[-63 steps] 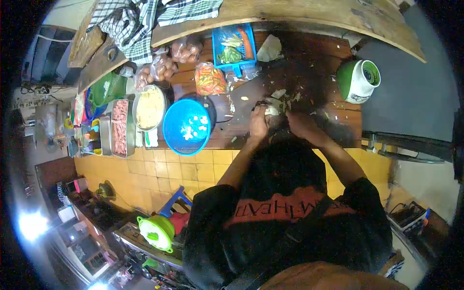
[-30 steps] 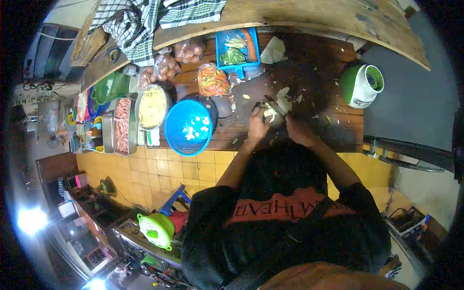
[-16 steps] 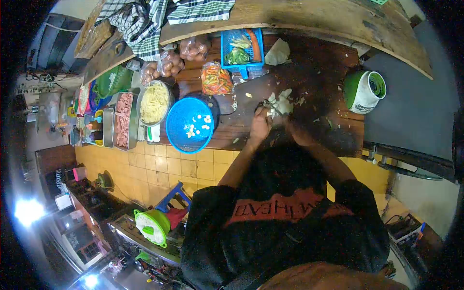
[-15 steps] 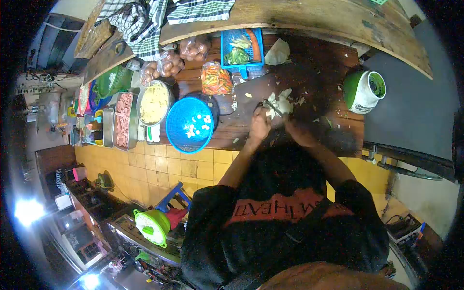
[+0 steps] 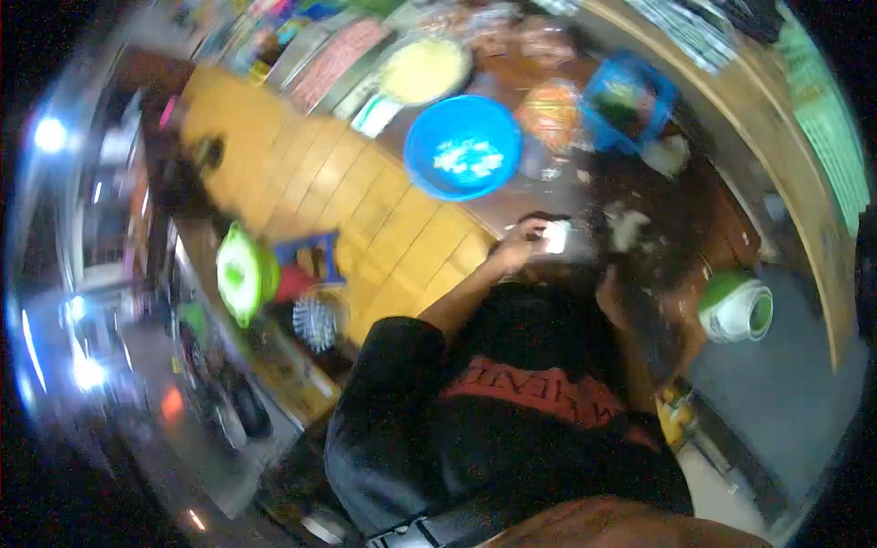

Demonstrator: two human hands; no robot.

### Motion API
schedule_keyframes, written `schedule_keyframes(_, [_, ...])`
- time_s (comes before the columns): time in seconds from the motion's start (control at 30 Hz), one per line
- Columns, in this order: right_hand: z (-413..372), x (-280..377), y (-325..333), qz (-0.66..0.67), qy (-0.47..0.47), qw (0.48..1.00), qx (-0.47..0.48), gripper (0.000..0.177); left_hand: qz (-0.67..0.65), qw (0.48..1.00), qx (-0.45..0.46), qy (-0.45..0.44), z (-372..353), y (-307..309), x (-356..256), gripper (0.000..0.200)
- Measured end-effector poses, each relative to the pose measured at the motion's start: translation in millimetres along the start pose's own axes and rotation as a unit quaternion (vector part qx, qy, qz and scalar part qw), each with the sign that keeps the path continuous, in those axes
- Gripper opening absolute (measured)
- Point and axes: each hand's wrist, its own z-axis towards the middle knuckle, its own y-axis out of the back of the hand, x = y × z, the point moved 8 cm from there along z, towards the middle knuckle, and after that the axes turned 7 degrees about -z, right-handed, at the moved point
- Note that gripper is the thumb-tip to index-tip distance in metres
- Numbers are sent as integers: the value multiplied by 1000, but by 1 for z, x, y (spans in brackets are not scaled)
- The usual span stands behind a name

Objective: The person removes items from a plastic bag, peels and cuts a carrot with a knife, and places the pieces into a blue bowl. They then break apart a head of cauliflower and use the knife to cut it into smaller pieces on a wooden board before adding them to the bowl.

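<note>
My left hand is closed on a small bright white piece, between the blue basket and my shirt. My right hand is low over the dark table, smeared by motion; its fingers and anything in them cannot be made out. Beyond my hands, pale scraps lie on the tabletop. The round blue basket, up and to the left of my left hand, has several white pieces in it.
A bowl of yellow food and a tray of pink meat stand at the upper left. Near the blue crate is a bag of orange-red chillies. A green and white container sits at the right.
The view has turned and is blurred. My left hand has come away from the pale scraps, with a white piece in it. My hands are farther apart.
</note>
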Motion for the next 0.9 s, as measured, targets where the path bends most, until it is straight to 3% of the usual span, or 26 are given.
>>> schedule_keyframes(0.03, [-5,11,-42,427,-88,899,36,53,4,1000,7,-14,-10,15,1,38])
schedule_keyframes(0.07, [-5,45,-80,770,-129,617,101,54,8,1000,17,-23,-27,29,7,42])
schedule_keyframes(0.1, [5,7,-53,757,-160,599,205,54,-145,989,29,0,-44,43,23,39])
schedule_keyframes(0.13, [7,-33,-28,729,-197,579,308,55,-80,997,13,18,-64,59,30,44])
schedule_keyframes(0.2, [23,-29,-17,744,-186,576,282,54,-328,943,-22,51,-104,86,60,43])
schedule_keyframes(0.23, [25,-32,-21,759,-202,557,269,54,-339,939,-42,40,-113,102,74,43])
schedule_keyframes(0.27, [20,-29,-26,774,-219,537,255,54,-181,979,-54,-78,-129,120,78,42])
schedule_keyframes(0.3, [13,-28,-27,786,-237,516,244,54,-13,981,-68,-183,-152,131,79,40])
schedule_keyframes(0.33, [13,-29,-28,799,-255,492,232,53,-19,979,-88,-185,-170,144,96,40])
schedule_keyframes(0.37, [16,-29,-23,800,-239,499,232,53,-326,923,-153,-133,-186,166,129,38])
schedule_keyframes(0.4, [15,-29,-21,802,-240,490,244,54,-600,773,-193,-73,-202,172,159,35])
schedule_keyframes(0.47, [14,-35,-23,805,-250,468,267,55,-614,731,-271,-121,-246,198,142,30])
schedule_keyframes(0.53, [6,-42,-24,805,-266,443,290,56,-575,701,-346,-242,-307,242,110,30])
schedule_keyframes(0.57, [2,-26,-44,806,-263,445,287,56,-603,696,-283,-268,-334,283,120,35])
schedule_keyframes(0.6, [1,13,-85,824,-237,440,266,66,-558,601,-452,-350,-375,315,92,41])
schedule_keyframes(0.63, [5,34,-103,841,-210,434,245,77,-543,580,-463,-394,-403,336,67,44])
schedule_keyframes(0.67, [10,31,-99,842,-205,435,242,77,-526,557,-472,-436,-429,354,48,47])
schedule_keyframes(0.73, [10,23,-92,827,-214,418,310,75,-523,499,-566,-397,-452,373,40,54])
schedule_keyframes(0.8, [11,11,-80,831,-214,414,303,74,-401,634,-605,-266,-447,386,47,55])
schedule_keyframes(0.87, [8,0,-67,834,-218,407,301,72,-303,692,-647,-104,-414,380,62,48])
schedule_keyframes(0.9, [10,-13,-58,830,-215,448,254,68,-254,742,-617,-66,-385,385,89,43])
